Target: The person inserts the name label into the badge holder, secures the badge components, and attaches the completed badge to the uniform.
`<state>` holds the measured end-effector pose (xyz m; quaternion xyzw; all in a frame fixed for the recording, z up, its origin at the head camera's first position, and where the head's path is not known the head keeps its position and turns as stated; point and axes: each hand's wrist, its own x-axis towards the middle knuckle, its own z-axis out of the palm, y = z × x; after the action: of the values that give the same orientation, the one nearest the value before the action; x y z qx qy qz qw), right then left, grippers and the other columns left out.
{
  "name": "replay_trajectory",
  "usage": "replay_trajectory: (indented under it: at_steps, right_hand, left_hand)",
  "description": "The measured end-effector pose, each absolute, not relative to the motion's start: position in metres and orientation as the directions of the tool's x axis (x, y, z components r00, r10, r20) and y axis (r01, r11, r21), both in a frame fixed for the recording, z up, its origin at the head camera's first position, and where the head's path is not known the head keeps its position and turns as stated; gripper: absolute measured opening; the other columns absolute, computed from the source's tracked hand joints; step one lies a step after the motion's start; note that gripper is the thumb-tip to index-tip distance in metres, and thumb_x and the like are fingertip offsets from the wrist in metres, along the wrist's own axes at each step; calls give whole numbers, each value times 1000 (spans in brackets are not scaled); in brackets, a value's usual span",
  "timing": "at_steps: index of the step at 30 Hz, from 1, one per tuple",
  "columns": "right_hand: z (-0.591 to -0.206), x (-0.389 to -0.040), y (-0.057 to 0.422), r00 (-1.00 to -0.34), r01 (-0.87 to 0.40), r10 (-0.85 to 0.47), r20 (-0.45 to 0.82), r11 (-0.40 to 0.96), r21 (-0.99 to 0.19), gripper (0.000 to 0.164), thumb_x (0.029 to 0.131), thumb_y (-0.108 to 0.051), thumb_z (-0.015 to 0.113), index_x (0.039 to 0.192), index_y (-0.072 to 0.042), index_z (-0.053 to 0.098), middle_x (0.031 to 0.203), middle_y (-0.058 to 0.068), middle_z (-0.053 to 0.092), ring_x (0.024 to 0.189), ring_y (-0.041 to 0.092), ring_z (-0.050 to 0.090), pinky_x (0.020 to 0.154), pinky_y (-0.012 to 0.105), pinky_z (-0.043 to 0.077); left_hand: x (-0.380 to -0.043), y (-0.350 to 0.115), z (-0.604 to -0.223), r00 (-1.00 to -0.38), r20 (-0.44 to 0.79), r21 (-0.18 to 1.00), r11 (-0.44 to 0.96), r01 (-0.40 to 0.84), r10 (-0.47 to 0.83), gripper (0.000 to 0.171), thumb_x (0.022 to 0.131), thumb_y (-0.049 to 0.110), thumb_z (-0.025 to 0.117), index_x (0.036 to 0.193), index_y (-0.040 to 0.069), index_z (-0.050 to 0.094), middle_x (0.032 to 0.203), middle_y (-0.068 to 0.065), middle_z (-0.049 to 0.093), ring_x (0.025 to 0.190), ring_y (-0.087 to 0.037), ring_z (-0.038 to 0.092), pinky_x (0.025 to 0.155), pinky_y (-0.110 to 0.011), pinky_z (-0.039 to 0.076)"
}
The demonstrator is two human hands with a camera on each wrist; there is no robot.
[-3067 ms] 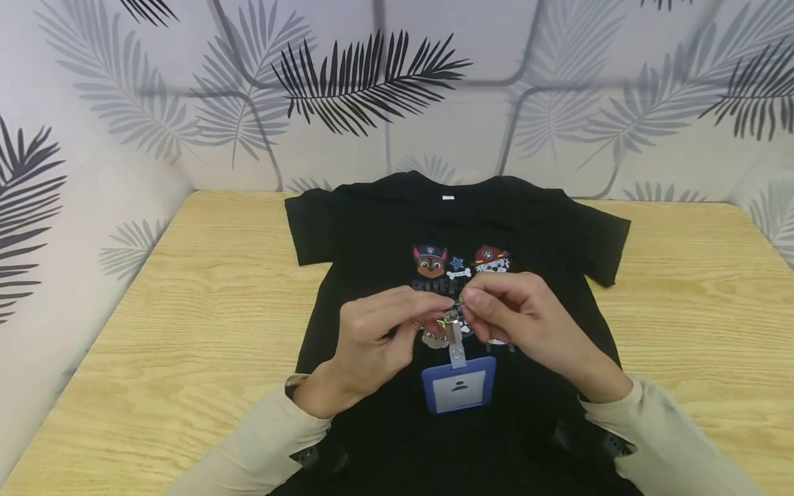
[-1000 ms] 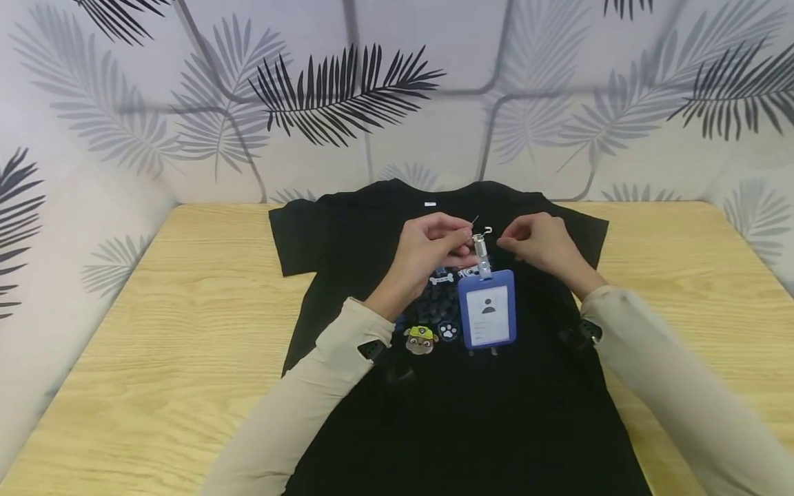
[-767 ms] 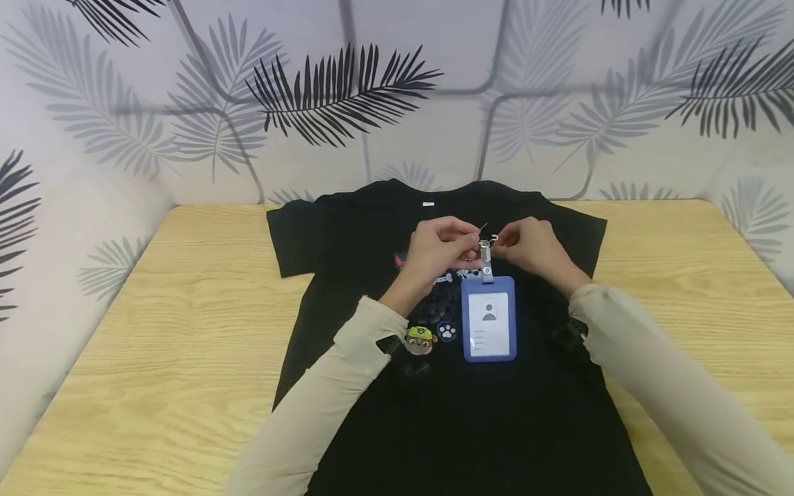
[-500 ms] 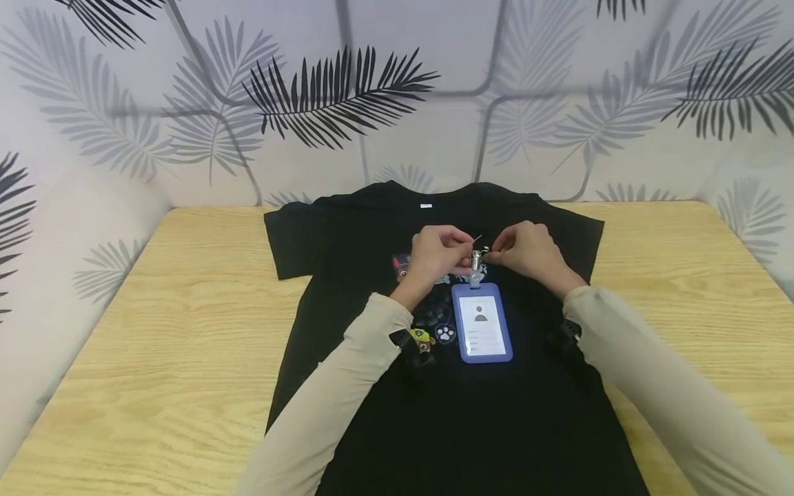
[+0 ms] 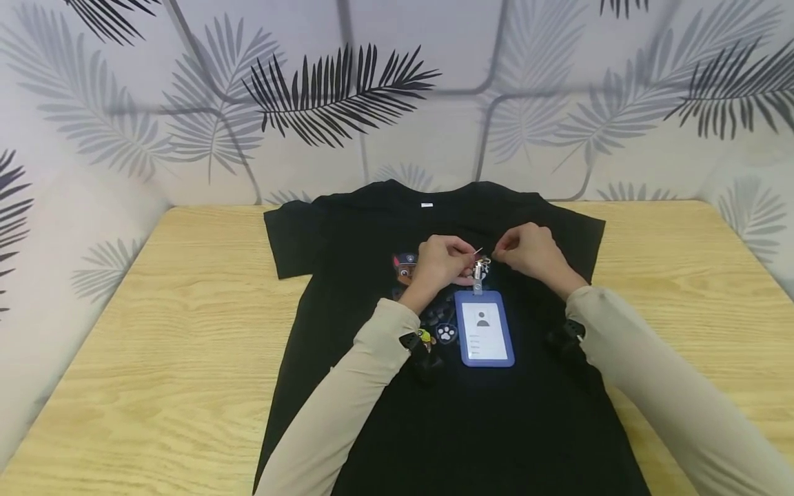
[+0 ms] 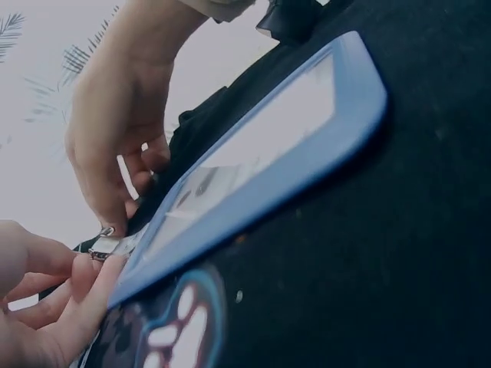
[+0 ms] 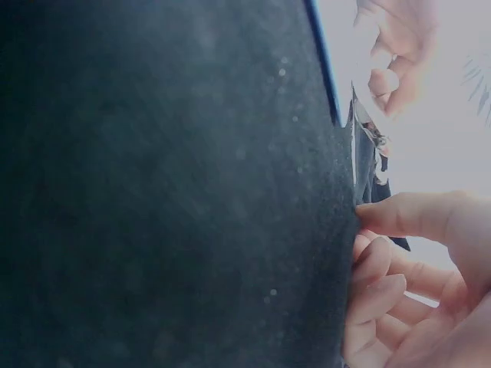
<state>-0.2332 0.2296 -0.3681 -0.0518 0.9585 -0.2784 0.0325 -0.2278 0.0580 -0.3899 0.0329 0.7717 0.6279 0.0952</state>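
A blue ID badge holder (image 5: 460, 331) with a white card lies over the black T-shirt (image 5: 471, 427). At its top is a clear strap with a metal clip (image 5: 477, 270), where a thin open pin sticks up. My left hand (image 5: 442, 265) pinches this clip between thumb and fingers, as the left wrist view also shows. Just right of the clip is my right hand (image 5: 533, 253), its thumb and fingertips drawn together on the shirt cloth. In the right wrist view the right hand's thumb (image 7: 406, 215) presses at the shirt's surface, seemingly pinching a bit of fabric.
The shirt lies flat, neck away from me, on a light wooden table (image 5: 174, 331). Cartoon prints, including a paw badge (image 5: 446, 333), are partly covered by the left arm and holder. A leaf-patterned wall covering (image 5: 347, 96) stands behind the table.
Both hands carried the badge holder farther up the shirt, and it now lies flatter. The left hand kept its hold on the clip. The right hand moved off the clip to the cloth beside it.
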Motion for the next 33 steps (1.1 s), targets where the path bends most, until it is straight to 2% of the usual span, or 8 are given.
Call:
replay_trajectory:
  at_steps: [6,13,18,24,33]
  right_hand:
    - [-369,-235,231,-991,-86,-127,-31,813,-576,17,89,-12,63,91,2,70,81,13,67,67,20,61,58,26,47]
    - [-368,-240,230,-992,-62,-113,-54,818,-571,21,91,-18,65,94,3,69,84,15,67,65,19,61,58,27,49]
    - [-369,-243,228,-989,-85,-139,-58,833,-546,16,88,-12,66,89,3,70,78,13,67,63,19,60,54,24,48]
    - [-369,-244,225,-980,-72,-157,-126,860,-505,16,90,-9,61,92,5,68,80,14,64,68,23,57,57,27,47]
    - [-355,-242,229,-969,-43,-177,-171,805,-592,22,95,-16,56,95,4,66,68,7,56,62,19,53,56,29,43]
  left_hand:
    - [-228,62,-391,-988,14,928,366,69,151,5,87,2,68,91,2,71,71,-6,66,49,-12,63,49,-21,52]
    - [-230,55,-398,-993,-53,946,325,-15,107,4,87,3,69,90,2,71,68,-6,67,43,-8,56,48,-23,52]
    - [-230,54,-399,-991,-54,949,316,-11,126,5,87,5,69,91,1,71,67,-6,66,44,-8,57,49,-23,53]
    - [-229,54,-400,-989,-57,945,327,-9,135,5,88,5,68,92,1,71,65,-4,64,44,-8,56,48,-21,52]
    - [-229,54,-400,-990,-30,939,342,18,136,5,88,5,69,91,2,71,63,-5,63,42,-7,55,47,-21,50]
